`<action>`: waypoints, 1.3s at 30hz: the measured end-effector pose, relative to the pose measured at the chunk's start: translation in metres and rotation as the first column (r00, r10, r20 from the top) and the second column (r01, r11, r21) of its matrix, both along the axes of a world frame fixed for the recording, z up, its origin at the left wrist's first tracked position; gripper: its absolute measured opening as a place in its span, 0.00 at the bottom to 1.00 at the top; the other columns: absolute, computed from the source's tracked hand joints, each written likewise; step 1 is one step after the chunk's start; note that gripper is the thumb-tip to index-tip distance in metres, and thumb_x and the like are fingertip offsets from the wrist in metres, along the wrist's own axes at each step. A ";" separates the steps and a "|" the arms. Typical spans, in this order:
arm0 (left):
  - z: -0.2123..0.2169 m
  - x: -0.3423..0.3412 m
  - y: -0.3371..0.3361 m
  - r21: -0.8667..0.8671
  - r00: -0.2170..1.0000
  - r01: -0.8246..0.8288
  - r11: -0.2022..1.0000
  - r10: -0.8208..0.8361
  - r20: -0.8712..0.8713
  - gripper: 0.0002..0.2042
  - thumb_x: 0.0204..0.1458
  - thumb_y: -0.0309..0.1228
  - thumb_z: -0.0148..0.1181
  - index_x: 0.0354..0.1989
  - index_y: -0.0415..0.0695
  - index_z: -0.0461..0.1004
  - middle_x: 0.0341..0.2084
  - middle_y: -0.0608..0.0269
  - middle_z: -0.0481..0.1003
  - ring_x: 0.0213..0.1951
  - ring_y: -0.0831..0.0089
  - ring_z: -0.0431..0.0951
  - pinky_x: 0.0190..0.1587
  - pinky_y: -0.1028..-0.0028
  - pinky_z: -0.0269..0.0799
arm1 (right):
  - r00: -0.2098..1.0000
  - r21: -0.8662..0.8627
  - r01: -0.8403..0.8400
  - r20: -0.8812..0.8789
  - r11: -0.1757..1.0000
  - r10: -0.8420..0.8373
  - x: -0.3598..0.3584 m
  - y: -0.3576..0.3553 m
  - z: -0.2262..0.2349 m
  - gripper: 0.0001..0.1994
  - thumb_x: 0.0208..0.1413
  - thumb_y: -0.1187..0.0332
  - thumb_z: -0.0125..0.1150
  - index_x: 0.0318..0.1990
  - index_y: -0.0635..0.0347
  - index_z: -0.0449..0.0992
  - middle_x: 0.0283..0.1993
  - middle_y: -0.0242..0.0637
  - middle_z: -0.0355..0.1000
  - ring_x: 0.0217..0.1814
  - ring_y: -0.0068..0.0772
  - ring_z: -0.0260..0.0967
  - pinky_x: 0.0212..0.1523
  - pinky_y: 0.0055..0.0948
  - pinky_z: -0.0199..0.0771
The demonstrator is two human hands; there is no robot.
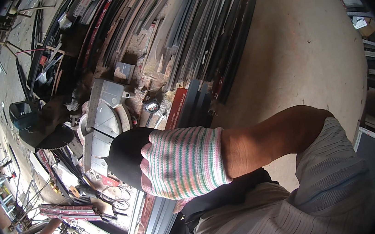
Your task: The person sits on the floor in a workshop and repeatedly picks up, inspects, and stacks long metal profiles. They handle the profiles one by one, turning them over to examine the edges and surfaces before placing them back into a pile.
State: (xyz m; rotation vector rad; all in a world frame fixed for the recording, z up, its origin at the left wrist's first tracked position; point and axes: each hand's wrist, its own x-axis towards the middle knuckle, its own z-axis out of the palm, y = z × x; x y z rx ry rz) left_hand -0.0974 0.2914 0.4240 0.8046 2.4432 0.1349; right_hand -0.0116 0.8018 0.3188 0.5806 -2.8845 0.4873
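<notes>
My right arm comes in from the right, and my right hand [183, 161] wears a knit glove striped pink, green and white. Its fingers curl over a smooth black rounded thing [128, 155], whose kind I cannot make out. Below the glove peeks a small pink striped patch; whether it is my left hand I cannot tell. Just beyond is a mitre saw with a silver base [105, 119] and a toothed round blade [59, 137]. Grey metal profiles [193, 105] with red film run under my hand. A tape measure [151, 106] lies beside the saw base.
Long dark metal profiles [205, 27] are stacked beyond the saw, with scraps and dust among them. Concrete floor [298, 35] stretches along the right. More frames and profiles [367, 55] stand at the far right. Red-wrapped profiles [71, 212] and loose cables lie at the lower left.
</notes>
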 end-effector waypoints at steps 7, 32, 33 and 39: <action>0.002 0.000 0.009 0.005 0.998 0.037 0.999 -0.037 -0.053 0.27 0.66 0.44 0.57 0.66 0.37 0.71 0.49 0.52 0.74 0.40 0.63 0.77 0.37 0.67 0.74 | 0.997 0.031 -0.047 0.065 0.998 0.045 0.000 0.003 0.006 0.40 0.52 0.31 0.63 0.55 0.62 0.78 0.30 0.30 0.75 0.35 0.34 0.73 0.34 0.37 0.70; -0.006 -0.006 -0.016 0.007 1.000 -0.028 1.000 0.028 -0.006 0.22 0.57 0.30 0.65 0.59 0.34 0.72 0.48 0.53 0.72 0.51 0.61 0.78 0.40 0.66 0.77 | 1.000 -0.008 -0.018 0.024 1.000 0.018 0.001 0.000 0.003 0.36 0.52 0.31 0.64 0.43 0.62 0.81 0.31 0.32 0.76 0.36 0.35 0.73 0.36 0.37 0.70; -0.005 -0.006 -0.014 0.017 1.000 -0.029 0.999 0.029 0.000 0.22 0.59 0.32 0.64 0.59 0.35 0.72 0.48 0.52 0.72 0.50 0.60 0.78 0.41 0.66 0.77 | 1.000 -0.001 -0.018 0.012 1.000 0.018 0.001 0.000 0.001 0.36 0.52 0.31 0.64 0.42 0.62 0.81 0.31 0.32 0.76 0.36 0.35 0.73 0.35 0.37 0.69; 0.004 -0.001 0.001 -0.098 0.998 -0.051 0.994 0.054 0.026 0.28 0.65 0.46 0.59 0.63 0.34 0.69 0.48 0.51 0.70 0.48 0.58 0.76 0.44 0.64 0.78 | 0.999 0.080 -0.035 -0.017 0.996 0.036 0.003 0.002 0.000 0.33 0.52 0.33 0.64 0.41 0.60 0.81 0.30 0.30 0.75 0.34 0.32 0.73 0.34 0.37 0.68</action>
